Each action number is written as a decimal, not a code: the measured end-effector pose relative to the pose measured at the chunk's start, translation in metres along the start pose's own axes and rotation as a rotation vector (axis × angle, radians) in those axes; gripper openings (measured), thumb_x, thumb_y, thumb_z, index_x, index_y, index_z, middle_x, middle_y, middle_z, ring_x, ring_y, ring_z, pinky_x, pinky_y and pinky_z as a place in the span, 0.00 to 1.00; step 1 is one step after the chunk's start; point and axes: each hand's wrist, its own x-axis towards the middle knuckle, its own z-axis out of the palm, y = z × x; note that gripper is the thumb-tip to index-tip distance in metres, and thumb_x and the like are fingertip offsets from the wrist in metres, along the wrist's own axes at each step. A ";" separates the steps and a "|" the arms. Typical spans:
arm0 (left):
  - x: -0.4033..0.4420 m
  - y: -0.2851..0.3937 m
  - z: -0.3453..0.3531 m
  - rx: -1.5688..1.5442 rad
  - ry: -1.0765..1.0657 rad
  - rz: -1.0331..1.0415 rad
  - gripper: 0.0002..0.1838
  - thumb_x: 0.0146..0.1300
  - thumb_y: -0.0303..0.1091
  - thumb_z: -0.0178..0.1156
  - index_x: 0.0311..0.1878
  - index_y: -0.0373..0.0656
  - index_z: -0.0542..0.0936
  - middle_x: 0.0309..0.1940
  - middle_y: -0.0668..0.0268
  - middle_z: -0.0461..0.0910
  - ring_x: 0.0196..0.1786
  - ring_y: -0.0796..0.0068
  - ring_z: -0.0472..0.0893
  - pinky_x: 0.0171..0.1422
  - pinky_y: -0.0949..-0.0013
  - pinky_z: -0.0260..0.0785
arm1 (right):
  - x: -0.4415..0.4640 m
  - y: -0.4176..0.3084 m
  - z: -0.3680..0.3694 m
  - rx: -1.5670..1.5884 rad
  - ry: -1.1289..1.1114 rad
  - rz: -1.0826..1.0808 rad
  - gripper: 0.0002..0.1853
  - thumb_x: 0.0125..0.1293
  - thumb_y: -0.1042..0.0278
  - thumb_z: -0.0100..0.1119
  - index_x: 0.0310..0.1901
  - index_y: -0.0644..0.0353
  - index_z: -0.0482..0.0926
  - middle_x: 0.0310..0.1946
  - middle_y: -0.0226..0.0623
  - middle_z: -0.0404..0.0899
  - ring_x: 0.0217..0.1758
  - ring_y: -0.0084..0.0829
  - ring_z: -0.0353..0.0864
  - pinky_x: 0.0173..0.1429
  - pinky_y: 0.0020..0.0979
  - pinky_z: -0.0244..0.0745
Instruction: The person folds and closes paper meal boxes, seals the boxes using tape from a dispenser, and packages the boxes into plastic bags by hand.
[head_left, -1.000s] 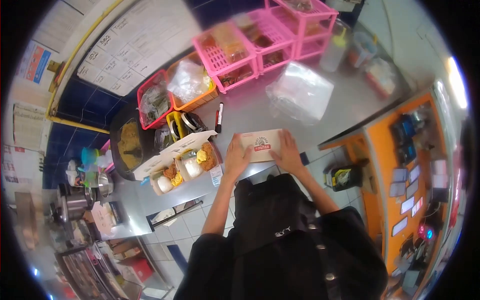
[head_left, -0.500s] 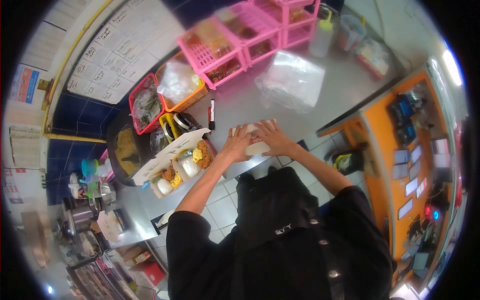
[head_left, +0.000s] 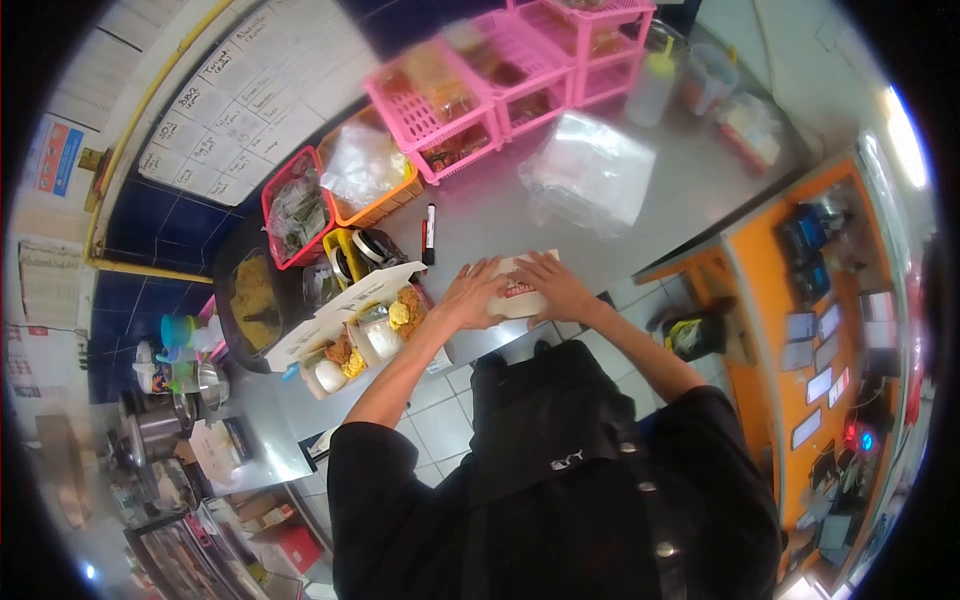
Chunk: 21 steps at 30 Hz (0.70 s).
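Note:
A closed white cardboard food box (head_left: 518,297) with red print on it is at the front edge of the steel counter. My left hand (head_left: 473,295) wraps round its left side, and my right hand (head_left: 556,287) grips the right side, fingers over the top. The box's underside is hidden. Just left of my left forearm stand open food boxes holding fried chicken (head_left: 407,309), white rice (head_left: 382,338) and yellow egg (head_left: 352,364). Their white lid (head_left: 330,318) is raised at the back.
Black and red markers (head_left: 430,235) lie behind my hands. Farther back are pink baskets (head_left: 440,125), a red basket (head_left: 300,210), an orange basket (head_left: 415,187) and a stack of clear plastic bags (head_left: 592,172). An orange shelf unit (head_left: 748,330) stands to the right.
The food box has turned slightly between my hands, showing more of its printed front side. Both hands stay on it. The whole view has shifted a little.

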 end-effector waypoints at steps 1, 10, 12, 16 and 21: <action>0.001 -0.001 -0.001 0.005 -0.013 0.015 0.37 0.46 0.46 0.76 0.61 0.47 0.76 0.76 0.48 0.61 0.77 0.44 0.62 0.77 0.42 0.58 | -0.001 -0.002 0.001 0.000 0.002 -0.002 0.55 0.39 0.41 0.82 0.72 0.48 0.67 0.75 0.42 0.63 0.83 0.50 0.51 0.85 0.56 0.44; 0.008 0.003 -0.007 0.084 -0.066 0.053 0.33 0.41 0.45 0.76 0.54 0.50 0.78 0.74 0.44 0.63 0.71 0.41 0.69 0.74 0.45 0.62 | -0.003 -0.005 0.007 -0.022 0.027 0.081 0.50 0.46 0.40 0.79 0.70 0.46 0.68 0.77 0.37 0.61 0.84 0.48 0.49 0.84 0.62 0.38; 0.010 0.002 -0.009 0.078 -0.049 0.068 0.33 0.40 0.45 0.77 0.53 0.50 0.78 0.74 0.44 0.63 0.70 0.42 0.70 0.72 0.46 0.63 | -0.002 -0.006 0.009 0.000 0.083 0.096 0.45 0.47 0.45 0.79 0.68 0.46 0.71 0.75 0.36 0.64 0.83 0.47 0.52 0.84 0.61 0.39; 0.012 0.007 -0.013 0.114 -0.088 0.067 0.34 0.38 0.44 0.77 0.53 0.51 0.79 0.72 0.46 0.65 0.68 0.45 0.72 0.69 0.47 0.63 | 0.005 -0.011 0.020 0.084 0.174 0.188 0.39 0.47 0.51 0.80 0.63 0.48 0.76 0.72 0.37 0.68 0.81 0.47 0.56 0.84 0.60 0.40; 0.010 0.010 -0.010 0.171 -0.040 0.061 0.34 0.37 0.43 0.77 0.54 0.53 0.80 0.71 0.45 0.65 0.67 0.47 0.72 0.68 0.48 0.64 | -0.008 -0.023 0.032 0.154 0.449 0.344 0.31 0.47 0.68 0.76 0.57 0.50 0.79 0.69 0.43 0.71 0.79 0.49 0.60 0.83 0.57 0.48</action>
